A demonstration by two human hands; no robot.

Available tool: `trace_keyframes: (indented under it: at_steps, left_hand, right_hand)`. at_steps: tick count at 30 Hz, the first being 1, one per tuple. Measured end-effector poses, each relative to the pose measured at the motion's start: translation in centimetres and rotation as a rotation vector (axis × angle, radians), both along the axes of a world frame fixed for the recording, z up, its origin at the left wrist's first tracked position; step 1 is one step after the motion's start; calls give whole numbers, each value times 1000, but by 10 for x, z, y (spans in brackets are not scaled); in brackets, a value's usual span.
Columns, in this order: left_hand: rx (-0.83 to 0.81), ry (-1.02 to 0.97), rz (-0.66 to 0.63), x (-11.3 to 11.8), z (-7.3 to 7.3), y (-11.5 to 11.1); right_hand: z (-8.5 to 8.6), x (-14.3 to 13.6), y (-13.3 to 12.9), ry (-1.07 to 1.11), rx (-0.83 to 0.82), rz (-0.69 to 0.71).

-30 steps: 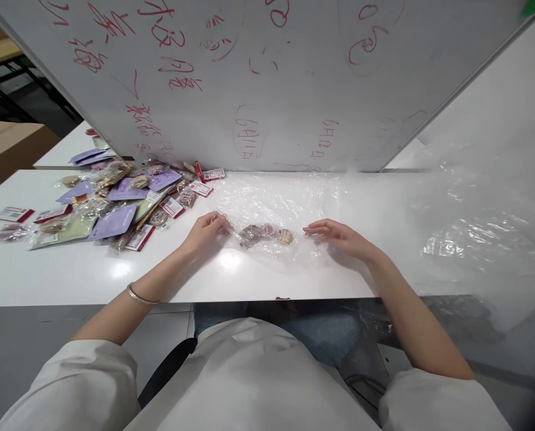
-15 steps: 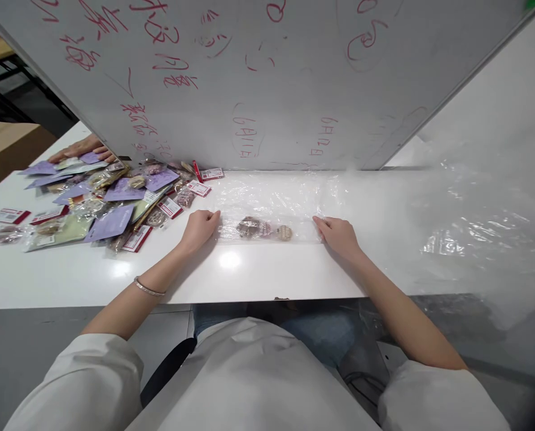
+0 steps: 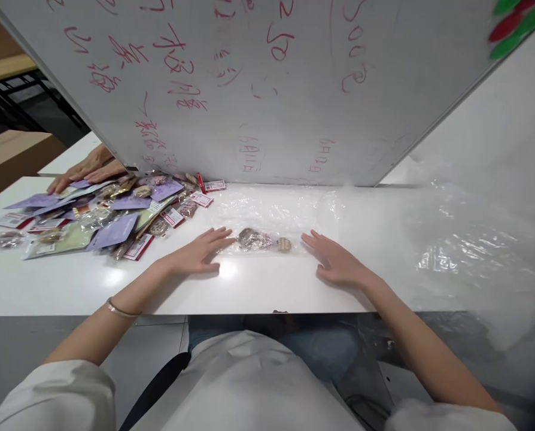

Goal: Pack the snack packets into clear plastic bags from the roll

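Note:
A clear plastic sheet (image 3: pixel 267 203) lies on the white table, its front part over a dark wrapped item (image 3: pixel 249 239) and a small round beige item (image 3: pixel 284 244). My left hand (image 3: pixel 204 251) is spread open, fingertips on the sheet's left end beside the dark item. At the sheet's right end, my right hand (image 3: pixel 334 260) rests with its fingers apart, a short way right of the beige item. Neither hand grips anything.
Purple and green packets with small bagged items (image 3: pixel 110 230) are heaped at the left, and another person's hands (image 3: pixel 85 170) touch them. A whiteboard (image 3: pixel 267 102) stands behind the sheet. More clear plastic (image 3: pixel 465 239) hangs over the table's right side.
Both my hands have let go of the sheet's ends and opened flat, palms nearer the table's front. The other person's hands have shifted on the heap. The camera view has tilted slightly upward.

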State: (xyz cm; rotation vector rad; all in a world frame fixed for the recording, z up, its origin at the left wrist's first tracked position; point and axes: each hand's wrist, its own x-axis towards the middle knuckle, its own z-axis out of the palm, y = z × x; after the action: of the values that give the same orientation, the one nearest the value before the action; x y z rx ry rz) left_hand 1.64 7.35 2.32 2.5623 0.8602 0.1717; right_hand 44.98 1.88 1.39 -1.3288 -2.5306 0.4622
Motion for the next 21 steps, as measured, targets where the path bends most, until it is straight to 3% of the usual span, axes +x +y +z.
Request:
trace_keyframes:
  at_steps: [3,8,13,17,21]
  left_hand:
    - [-101,-82,135,-6,-5,7]
    - [-277,-394,421,-8,-19,12]
    - [-177,-578,629,10,-31,15]
    - [-17,-398,740,23,-28,18]
    - [69,51,662,32,-24,13]
  right_hand:
    - [-10,-5,4,65,18,-80]
    - [-21,-16,12,313,-68,-403]
    - [-17,-28,20,448,-167,-550]
    - [-18,-30,27,325,-107,-665]
    - [-27,-31,29,-33,67,-677]
